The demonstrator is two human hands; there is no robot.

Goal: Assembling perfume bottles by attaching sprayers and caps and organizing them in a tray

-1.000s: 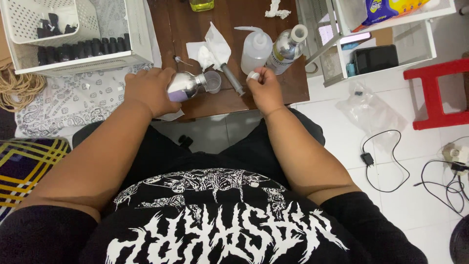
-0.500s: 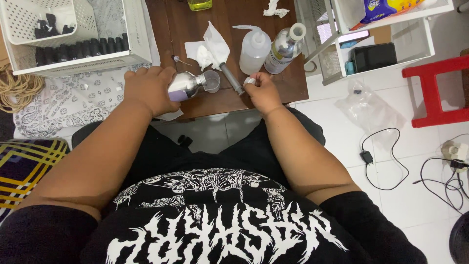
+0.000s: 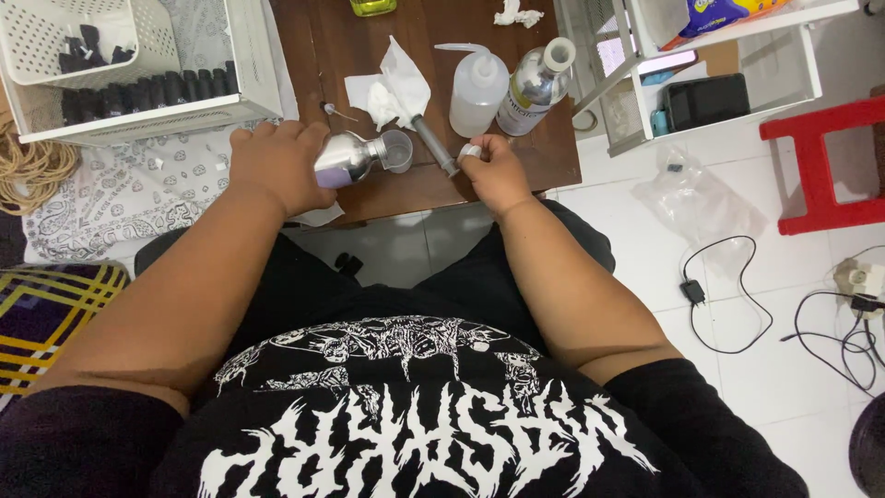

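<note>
My left hand (image 3: 277,161) grips a silver metal bottle (image 3: 346,159) tipped on its side, its neck pointing right toward a small clear cup (image 3: 397,150) on the dark wooden table (image 3: 516,161). My right hand (image 3: 493,168) pinches a small white cap (image 3: 470,150) between thumb and fingers. A grey syringe (image 3: 433,143) lies on the table just left of that hand, its tip under a crumpled white tissue (image 3: 392,88).
A white squeeze bottle (image 3: 477,90) and an upright silver bottle (image 3: 535,88) stand behind my right hand. A white basket (image 3: 235,55) with several dark vials is at the left. A wire rack (image 3: 636,55), red stool (image 3: 820,166) and cables (image 3: 830,314) are on the right.
My right hand has shifted slightly and now shows the white cap pinched at its fingertips. The left hand keeps the silver bottle tilted at the cup.
</note>
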